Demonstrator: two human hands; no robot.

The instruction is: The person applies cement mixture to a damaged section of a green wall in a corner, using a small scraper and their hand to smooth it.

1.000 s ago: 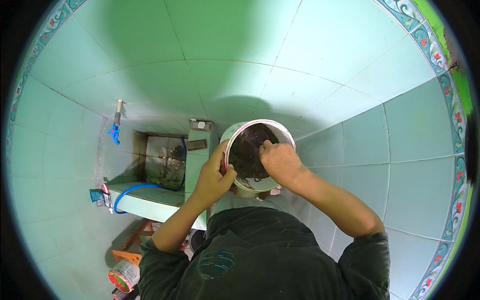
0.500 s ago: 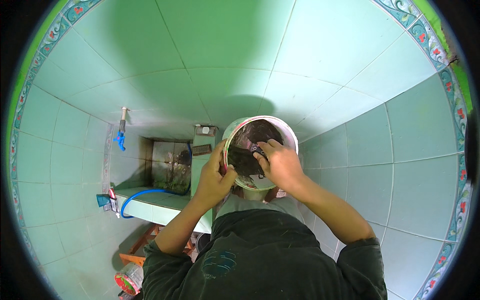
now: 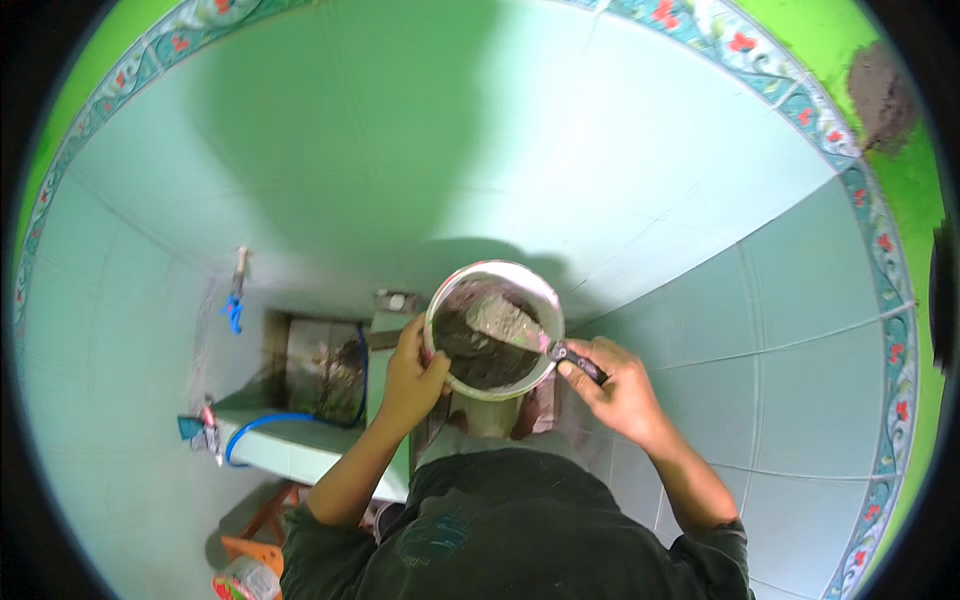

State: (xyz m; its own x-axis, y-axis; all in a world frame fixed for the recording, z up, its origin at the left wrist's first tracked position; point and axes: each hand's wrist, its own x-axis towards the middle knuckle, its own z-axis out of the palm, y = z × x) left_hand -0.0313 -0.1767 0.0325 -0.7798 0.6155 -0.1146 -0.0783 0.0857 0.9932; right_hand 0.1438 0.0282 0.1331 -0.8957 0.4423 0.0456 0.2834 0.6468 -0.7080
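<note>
Grey paste [image 3: 480,366] hides the bucket [image 3: 497,266] floor and much of the trowel [image 3: 548,346] blade; some fingers of the left grip [image 3: 410,388] are hidden; the lower edge cuts off the pail [image 3: 247,578]; tile joints on the wall [image 3: 420,200] are blurred.

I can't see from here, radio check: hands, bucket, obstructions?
Left hand holding bucket at rim. Right hand gripping trowel. Grey paste on trowel, over bucket. Nothing else in the way.

The left forearm [image 3: 362,460] slants up to a curled left hand [image 3: 412,380] just left of frame centre — the right forearm [image 3: 688,474] leans up leftward to a gripping right hand [image 3: 615,388], right of centre.
</note>
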